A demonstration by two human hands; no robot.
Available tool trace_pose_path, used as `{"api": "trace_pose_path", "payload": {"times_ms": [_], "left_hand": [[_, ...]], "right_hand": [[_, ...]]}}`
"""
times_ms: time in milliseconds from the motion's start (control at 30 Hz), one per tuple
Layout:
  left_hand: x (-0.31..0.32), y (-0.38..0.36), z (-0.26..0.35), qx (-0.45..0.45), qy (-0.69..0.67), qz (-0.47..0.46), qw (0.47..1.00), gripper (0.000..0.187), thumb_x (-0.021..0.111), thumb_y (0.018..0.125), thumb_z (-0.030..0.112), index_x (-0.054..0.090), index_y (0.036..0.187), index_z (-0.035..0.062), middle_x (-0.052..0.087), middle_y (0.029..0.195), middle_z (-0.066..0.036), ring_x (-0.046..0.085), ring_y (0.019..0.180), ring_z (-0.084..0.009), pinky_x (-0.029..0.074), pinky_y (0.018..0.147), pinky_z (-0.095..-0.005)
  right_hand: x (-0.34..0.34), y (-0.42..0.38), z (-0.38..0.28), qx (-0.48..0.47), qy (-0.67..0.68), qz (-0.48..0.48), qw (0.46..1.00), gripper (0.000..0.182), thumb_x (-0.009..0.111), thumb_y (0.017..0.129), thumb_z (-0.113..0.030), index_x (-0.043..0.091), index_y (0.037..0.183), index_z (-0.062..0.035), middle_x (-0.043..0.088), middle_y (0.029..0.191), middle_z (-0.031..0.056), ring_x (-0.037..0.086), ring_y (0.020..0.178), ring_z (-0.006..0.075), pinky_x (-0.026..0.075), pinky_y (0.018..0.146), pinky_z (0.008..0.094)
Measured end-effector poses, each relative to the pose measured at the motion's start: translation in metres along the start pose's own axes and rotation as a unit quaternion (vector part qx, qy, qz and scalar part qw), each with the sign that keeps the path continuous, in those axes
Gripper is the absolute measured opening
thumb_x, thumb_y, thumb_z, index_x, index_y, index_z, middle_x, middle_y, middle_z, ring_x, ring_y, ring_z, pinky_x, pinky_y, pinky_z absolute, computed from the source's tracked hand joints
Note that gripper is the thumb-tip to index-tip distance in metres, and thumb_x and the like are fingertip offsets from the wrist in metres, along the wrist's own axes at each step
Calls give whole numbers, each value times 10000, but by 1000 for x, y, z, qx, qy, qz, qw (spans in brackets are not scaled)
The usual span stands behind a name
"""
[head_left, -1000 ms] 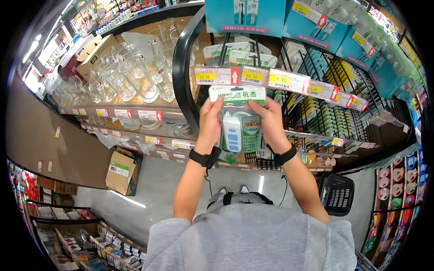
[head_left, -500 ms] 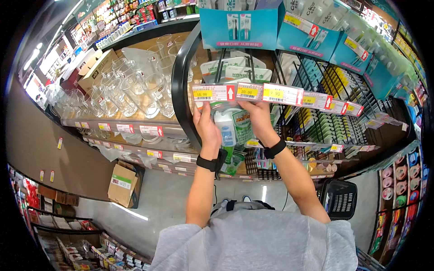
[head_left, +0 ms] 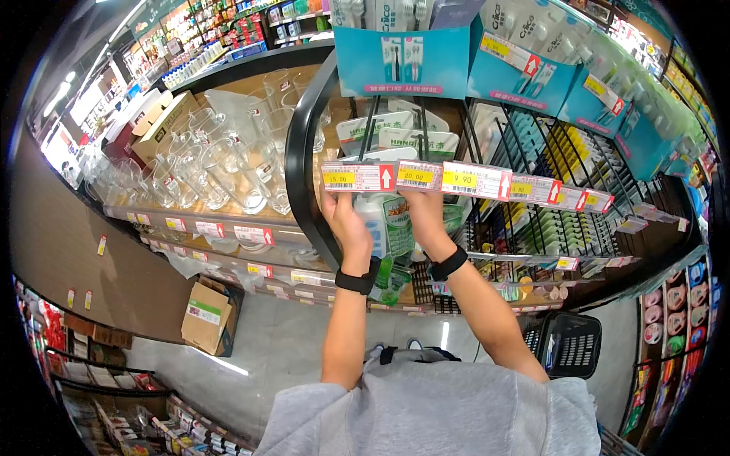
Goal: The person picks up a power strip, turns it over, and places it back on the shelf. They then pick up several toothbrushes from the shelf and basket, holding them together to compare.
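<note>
The fingertips of your left hand (head_left: 351, 234) and right hand (head_left: 429, 228) vanish behind the row of price tags (head_left: 475, 182), so their grip cannot be told. Between your hands, just below the tags, is a green-and-white package (head_left: 395, 226). Carded packs (head_left: 418, 142) show above the tags, glass mugs (head_left: 217, 171) to their left.

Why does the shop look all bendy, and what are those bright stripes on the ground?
Head view: wide-angle distortion curves the shelves and leaves dark corners; bright streaks on the floor look like lamp reflections; the far goods at top left look small and less clear.
</note>
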State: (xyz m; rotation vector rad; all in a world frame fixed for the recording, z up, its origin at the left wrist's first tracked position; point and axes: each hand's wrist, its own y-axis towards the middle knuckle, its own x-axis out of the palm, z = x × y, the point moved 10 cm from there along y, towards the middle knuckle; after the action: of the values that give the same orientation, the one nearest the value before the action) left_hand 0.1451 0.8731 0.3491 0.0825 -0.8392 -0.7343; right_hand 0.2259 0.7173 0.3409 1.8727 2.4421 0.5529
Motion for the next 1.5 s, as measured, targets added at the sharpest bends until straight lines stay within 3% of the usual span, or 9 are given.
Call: {"api": "trace_pose_path", "payload": {"times_ms": [267, 367, 767, 1033, 1167, 1267, 1433, 1467, 1500], "left_hand": [[-5, 5, 3, 51, 62, 27, 996, 198, 497, 870, 71, 513, 1045, -19, 555, 971, -60, 507, 890, -135, 377, 813, -265], [7, -4, 26, 72, 156, 37, 984, 275, 491, 854, 46, 504, 1118, -32, 518, 1094, -65, 485, 992, -159, 349, 880, -274], [-6, 3, 1, 21, 51, 49, 997, 182, 469, 852, 45, 539, 1009, -12, 572, 949, -52, 516, 852, -129, 395, 769, -258], [-5, 13, -13, 0, 126, 8, 992, 283, 438, 884, 103, 482, 1126, -37, 520, 1120, -89, 504, 1000, -170, 382, 872, -281], [-10, 20, -32, -75, 155, 29, 985, 357, 431, 927, 196, 425, 1206, -26, 506, 1175, -101, 485, 1057, -172, 371, 907, -295], [-13, 26, -41, -77, -20, 82, 993, 267, 497, 915, 192, 503, 1098, -3, 532, 1125, -94, 516, 1001, -139, 388, 877, -279], [-5, 58, -59, -46, 44, -72, 995, 175, 512, 910, 191, 514, 975, 29, 516, 923, -49, 518, 925, -135, 397, 828, -263], [-2, 63, -48, 33, 146, -102, 983, 188, 522, 904, 196, 512, 962, 18, 517, 920, -56, 513, 895, -132, 398, 799, -261], [7, 63, -33, 112, 246, -132, 954, 201, 533, 898, 200, 510, 949, 7, 519, 917, -64, 508, 865, -129, 399, 771, -260]], "right_hand": [[-1, -2, 5, 10, 73, 54, 996, 214, 596, 760, -71, 586, 954, 20, 605, 936, 62, 549, 838, 147, 428, 745, 287], [0, -1, 8, 17, 89, 61, 994, 203, 589, 762, -61, 583, 949, 20, 602, 934, 59, 546, 835, 143, 428, 736, 287], [-3, 0, 7, 14, 7, 37, 999, 226, 566, 802, -121, 589, 977, 21, 609, 958, 86, 553, 875, 168, 423, 759, 297], [-2, 3, 29, 75, 15, 54, 996, 177, 530, 847, -104, 519, 1006, -30, 546, 970, 31, 510, 914, 120, 403, 775, 269], [6, 6, 33, 118, 53, 23, 991, 336, 511, 897, -150, 455, 1198, -11, 554, 1102, 62, 517, 1005, 132, 396, 871, 287], [16, 14, 26, 92, 104, -26, 990, 435, 508, 905, -172, 371, 1280, 1, 561, 1128, 89, 530, 1035, 144, 395, 913, 300], [18, 31, 55, 76, 149, -37, 985, 435, 545, 889, -188, 371, 1253, -22, 580, 1087, 88, 551, 1014, 152, 424, 887, 288], [20, 34, 56, 70, 150, -26, 986, 432, 554, 885, -190, 377, 1246, -31, 580, 1082, 84, 551, 1010, 150, 430, 877, 282], [14, 36, 32, -7, 139, 48, 989, 301, 615, 847, -300, 598, 855, 0, 616, 749, 37, 553, 666, 96, 449, 620, 241]]}}
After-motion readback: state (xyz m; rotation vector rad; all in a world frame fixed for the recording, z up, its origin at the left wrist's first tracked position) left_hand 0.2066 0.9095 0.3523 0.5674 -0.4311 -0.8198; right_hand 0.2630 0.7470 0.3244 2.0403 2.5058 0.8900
